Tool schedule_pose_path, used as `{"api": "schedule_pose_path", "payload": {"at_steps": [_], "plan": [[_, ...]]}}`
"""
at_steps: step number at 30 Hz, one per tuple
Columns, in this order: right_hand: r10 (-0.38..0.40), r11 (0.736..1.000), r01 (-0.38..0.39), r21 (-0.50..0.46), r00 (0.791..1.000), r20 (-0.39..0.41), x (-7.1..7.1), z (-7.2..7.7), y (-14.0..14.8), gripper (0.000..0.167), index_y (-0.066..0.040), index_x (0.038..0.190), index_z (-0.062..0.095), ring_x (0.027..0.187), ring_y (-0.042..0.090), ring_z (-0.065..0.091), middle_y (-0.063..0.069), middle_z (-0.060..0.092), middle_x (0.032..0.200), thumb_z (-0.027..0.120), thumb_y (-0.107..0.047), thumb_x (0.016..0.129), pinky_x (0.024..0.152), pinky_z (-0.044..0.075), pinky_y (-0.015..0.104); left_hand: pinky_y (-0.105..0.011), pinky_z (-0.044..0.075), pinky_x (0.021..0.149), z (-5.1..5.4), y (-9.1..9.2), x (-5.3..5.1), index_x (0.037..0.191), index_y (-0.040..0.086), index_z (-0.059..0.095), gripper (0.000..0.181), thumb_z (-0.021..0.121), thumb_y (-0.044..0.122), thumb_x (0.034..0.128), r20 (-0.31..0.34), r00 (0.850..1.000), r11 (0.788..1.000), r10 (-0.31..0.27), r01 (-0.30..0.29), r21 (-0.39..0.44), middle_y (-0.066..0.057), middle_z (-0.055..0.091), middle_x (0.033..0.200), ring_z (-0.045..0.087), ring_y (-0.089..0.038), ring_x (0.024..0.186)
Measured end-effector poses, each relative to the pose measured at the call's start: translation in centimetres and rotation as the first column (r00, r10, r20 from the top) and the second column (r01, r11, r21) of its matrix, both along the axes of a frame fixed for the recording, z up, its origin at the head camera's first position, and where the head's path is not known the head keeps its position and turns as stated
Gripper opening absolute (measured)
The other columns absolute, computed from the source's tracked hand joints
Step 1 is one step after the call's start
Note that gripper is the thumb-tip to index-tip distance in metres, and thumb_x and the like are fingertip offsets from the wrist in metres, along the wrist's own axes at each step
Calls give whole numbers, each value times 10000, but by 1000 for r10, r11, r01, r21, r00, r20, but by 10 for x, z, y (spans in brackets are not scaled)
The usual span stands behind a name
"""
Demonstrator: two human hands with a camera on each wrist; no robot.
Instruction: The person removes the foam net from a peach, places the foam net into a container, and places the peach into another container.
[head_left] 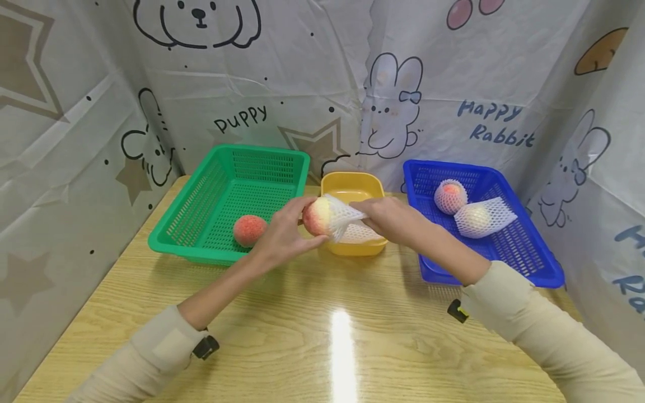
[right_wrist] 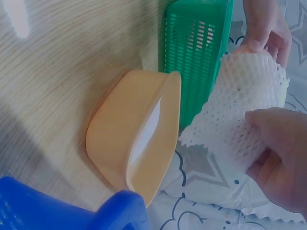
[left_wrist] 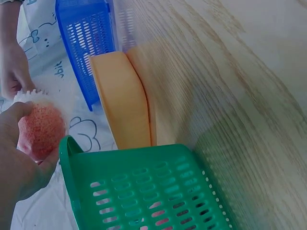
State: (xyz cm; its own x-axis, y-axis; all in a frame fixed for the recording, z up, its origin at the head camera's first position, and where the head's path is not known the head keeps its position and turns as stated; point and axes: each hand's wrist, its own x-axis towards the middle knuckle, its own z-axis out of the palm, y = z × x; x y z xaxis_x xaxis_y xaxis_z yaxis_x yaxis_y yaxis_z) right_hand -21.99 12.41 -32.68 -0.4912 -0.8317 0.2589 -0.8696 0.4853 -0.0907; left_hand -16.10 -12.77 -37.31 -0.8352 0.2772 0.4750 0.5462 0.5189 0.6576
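A red and yellow peach [head_left: 316,216] is held up in front of the yellow bin [head_left: 353,180], gripped by my left hand [head_left: 284,232] with thumb and fingers around it. A white foam net sleeve [head_left: 342,215] covers the peach's right side. My right hand [head_left: 395,219] pinches the sleeve's gathered right end; the right wrist view shows thumb and fingers on the net [right_wrist: 240,100]. In the left wrist view the bare red side of the peach [left_wrist: 42,130] faces the camera. More white netting lies inside the yellow bin.
At left, a green basket [head_left: 186,252] holds a bare peach [head_left: 249,230]. A blue basket [head_left: 529,240] at right holds a netted peach [head_left: 450,196] and another netted fruit [head_left: 473,219]. A printed cloth [head_left: 302,67] hangs behind the wooden table [head_left: 282,336].
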Motion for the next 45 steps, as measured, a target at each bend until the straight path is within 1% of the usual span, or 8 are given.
{"api": "schedule_pose_path", "payload": {"at_steps": [6, 14, 20, 25, 29, 37, 42, 45], "plan": [[-110, 993, 109, 45, 994, 2, -10, 0, 4, 329, 19, 1270, 643, 726, 320, 681, 191, 713, 979, 638, -9, 942, 627, 573, 441, -330, 579, 830, 1, -6, 0, 1351, -13, 520, 718, 890, 108, 747, 2, 1000, 999, 28, -28, -20, -166, 546, 1297, 558, -259, 1121], [-133, 991, 133, 33, 991, 14, -26, -4, 7, 349, 31, 1312, 602, 604, 248, 604, 181, 699, 850, 615, -34, 969, 598, 563, 425, -356, 584, 808, 2, -13, 0, 1347, -42, 508, 730, 892, 100, 743, -5, 999, 999, 40, -40, -33, -189, 541, 1303, 555, -281, 1126], [-117, 993, 117, 13, 993, 33, -34, -7, 5, 317, 9, 1303, 604, 758, 329, 676, 196, 708, 980, 573, -36, 990, 686, 572, 466, -397, 585, 830, 3, -20, 0, 1346, -71, 491, 730, 880, 90, 750, -13, 999, 999, 47, -47, -25, -212, 528, 1313, 540, -304, 1163], [-115, 993, 114, 16, 992, 46, -40, -9, 3, 278, 14, 1263, 623, 869, 366, 688, 196, 704, 1055, 570, -33, 994, 758, 570, 485, -419, 584, 830, 3, -26, 1, 1348, -67, 489, 731, 879, 98, 751, -9, 998, 997, 69, -69, -29, -216, 521, 1322, 541, -314, 1158], [-119, 993, 118, 30, 993, 20, -45, -13, 1, 258, 29, 1228, 632, 829, 364, 687, 197, 703, 1025, 581, -12, 978, 731, 574, 482, -386, 586, 814, 4, -30, 2, 1349, -59, 491, 737, 882, 117, 750, -16, 995, 994, 97, -98, -49, -213, 523, 1321, 553, -308, 1138], [-186, 974, 179, 136, 982, 39, -51, -23, -7, 226, 25, 1193, 642, 916, 372, 683, 193, 696, 1074, 597, -51, 985, 742, 582, 461, -412, 587, 801, 3, -38, 4, 1357, -34, 495, 737, 873, 169, 758, -4, 988, 984, 153, -152, -89, -201, 533, 1322, 589, -304, 1087], [-222, 960, 214, 181, 975, 21, -55, -30, -11, 149, 1, 1105, 642, 836, 361, 680, 171, 696, 991, 613, -77, 982, 659, 577, 456, -408, 591, 777, 3, -44, 5, 1360, -26, 500, 740, 871, 180, 755, -3, 983, 979, 182, -181, -93, -199, 537, 1318, 616, -309, 1042], [-227, 957, 224, 183, 974, -4, -57, -34, -13, 81, -7, 1015, 636, 755, 350, 668, 156, 683, 908, 624, -76, 976, 589, 565, 445, -405, 591, 803, 3, -47, 5, 1354, -53, 493, 730, 865, 144, 758, 0, 987, 985, 160, -160, -63, -218, 529, 1314, 578, -324, 1099]]}}
